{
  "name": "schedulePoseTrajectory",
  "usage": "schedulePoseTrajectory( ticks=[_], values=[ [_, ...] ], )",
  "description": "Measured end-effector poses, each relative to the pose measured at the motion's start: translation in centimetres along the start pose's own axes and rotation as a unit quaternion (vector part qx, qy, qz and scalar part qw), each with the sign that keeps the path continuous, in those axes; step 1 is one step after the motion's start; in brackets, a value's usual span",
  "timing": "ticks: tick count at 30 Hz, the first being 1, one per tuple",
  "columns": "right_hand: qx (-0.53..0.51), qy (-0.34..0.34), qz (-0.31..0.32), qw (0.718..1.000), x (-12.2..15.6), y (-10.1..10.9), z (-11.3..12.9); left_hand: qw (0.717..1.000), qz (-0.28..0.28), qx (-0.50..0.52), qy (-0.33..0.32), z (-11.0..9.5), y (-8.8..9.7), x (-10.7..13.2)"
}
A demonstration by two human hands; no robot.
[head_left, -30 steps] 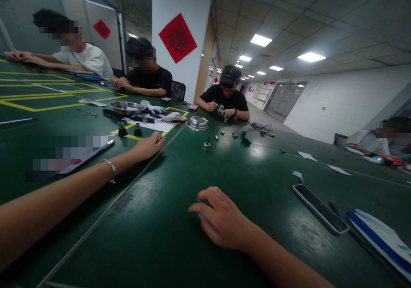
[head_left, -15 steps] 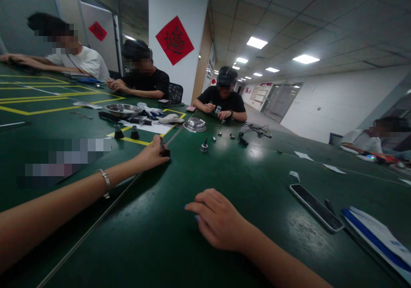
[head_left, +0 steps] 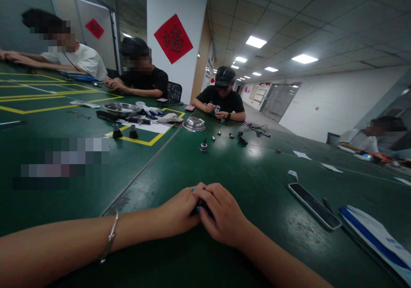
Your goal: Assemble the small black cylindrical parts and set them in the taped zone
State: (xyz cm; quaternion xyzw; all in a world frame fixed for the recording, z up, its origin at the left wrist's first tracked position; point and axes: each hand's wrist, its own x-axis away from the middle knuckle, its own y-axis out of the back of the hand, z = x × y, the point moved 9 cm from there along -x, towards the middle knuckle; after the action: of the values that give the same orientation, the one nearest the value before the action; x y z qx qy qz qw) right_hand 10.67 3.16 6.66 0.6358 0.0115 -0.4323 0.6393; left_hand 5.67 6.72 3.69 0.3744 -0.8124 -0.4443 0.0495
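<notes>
Left hand (head_left: 183,205) has swung back from the yellow-taped corner, at 11 o'clock, to meet the right hand (head_left: 222,211), which has barely shifted. Small black hard-looking part (head_left: 203,204) sits between them, left hand on its 9 o'clock side, right on its 3; neither clearly nearer. Long axis: can't tell, mostly covered. Left fingers curled closed around it; right half-curled over top, fingertips against left hand, thumb at the part, firm grip or mere touch unclear. Round silver metal piece with dark stem (head_left: 203,146) stands at 12 o'clock, well apart; two black cone-shaped parts (head_left: 117,132) at 10.
</notes>
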Motion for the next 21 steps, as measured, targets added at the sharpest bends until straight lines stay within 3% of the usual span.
schedulePoseTrajectory(
  ticks=[5, 13, 19, 21],
  values=[
    [0.004, -0.073, -0.022, 0.997, 0.2, -0.2, -1.6, 0.998, -0.040, -0.041, 0.006, 0.9, -0.3, 0.2],
    [0.019, -0.078, -0.007, 0.997, 0.0, -0.1, -1.8, 0.998, -0.028, -0.064, -0.011, -0.2, -0.2, 1.0],
    [0.065, -0.034, -0.095, 0.993, 0.2, 1.4, -0.9, 0.995, -0.028, 0.093, 0.008, -0.4, 0.1, 0.9],
    [0.049, -0.001, -0.097, 0.994, 0.2, 1.4, -0.3, 0.988, -0.015, 0.150, 0.020, -0.3, 0.0, 0.8]
  ],
)
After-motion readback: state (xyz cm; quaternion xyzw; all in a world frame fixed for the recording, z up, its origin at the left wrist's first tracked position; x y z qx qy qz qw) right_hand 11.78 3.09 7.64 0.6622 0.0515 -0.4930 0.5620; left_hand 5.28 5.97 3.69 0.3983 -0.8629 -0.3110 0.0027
